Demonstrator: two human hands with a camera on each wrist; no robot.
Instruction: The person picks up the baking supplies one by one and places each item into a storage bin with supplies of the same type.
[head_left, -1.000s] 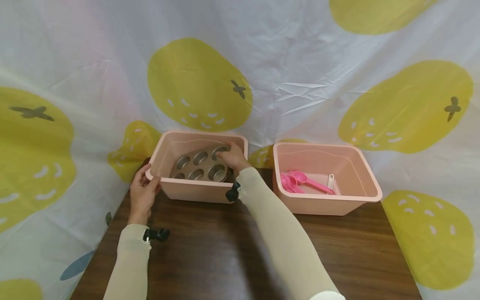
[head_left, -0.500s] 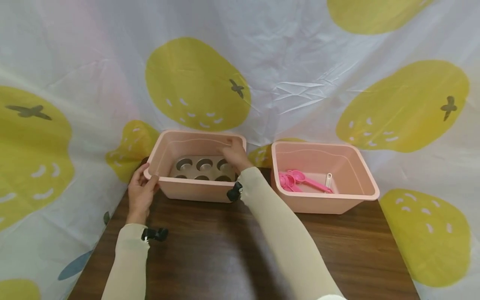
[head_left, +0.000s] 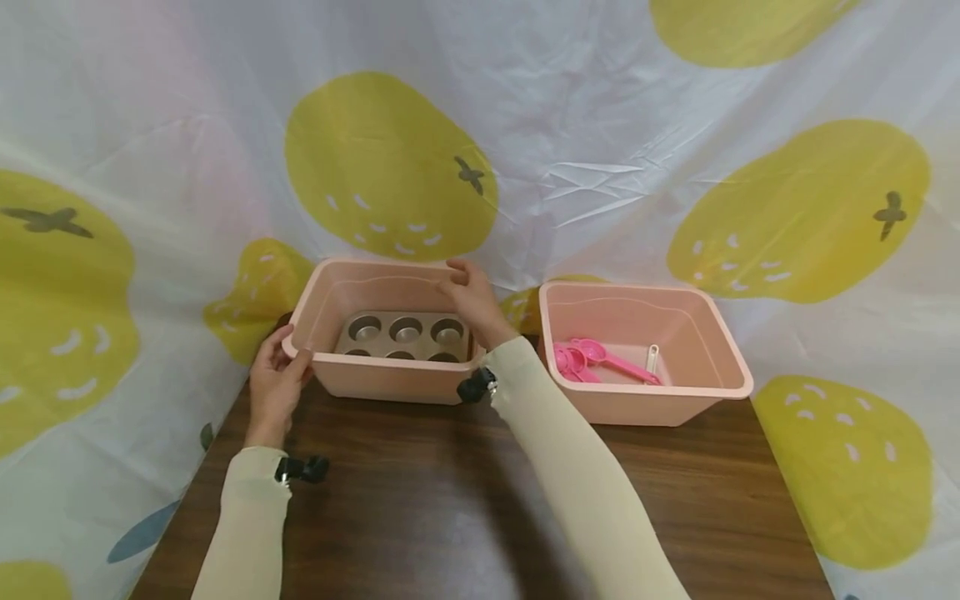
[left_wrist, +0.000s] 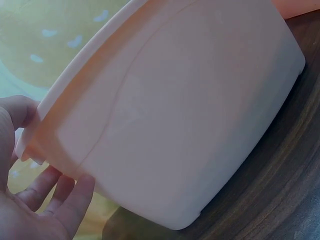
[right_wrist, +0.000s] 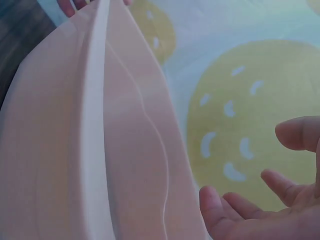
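A grey muffin tin (head_left: 387, 323) lies flat on the floor of the left pink plastic bin (head_left: 390, 382), its front row of cups partly hidden by the bin's front wall. At the bin's front left corner my left hand (head_left: 272, 390) grips the rim, thumb on top and fingers against the outside, as the left wrist view also shows. My right hand (head_left: 476, 305) hovers over the bin's right side with nothing in it. In the right wrist view its fingers are spread and loosely bent, apart from the bin wall.
Another pink bin (head_left: 637, 407) stands to the right, holding pink measuring spoons (head_left: 626, 367) and a small white-handled item (head_left: 652, 358). Both rest on a dark wooden table (head_left: 420, 483). Behind hangs a white curtain (head_left: 570, 125) with yellow fruit prints.
My right hand has let go of the muffin tin and risen up and right. The tin has dropped from tilted to flat in the bin. The left hand stays on the rim.
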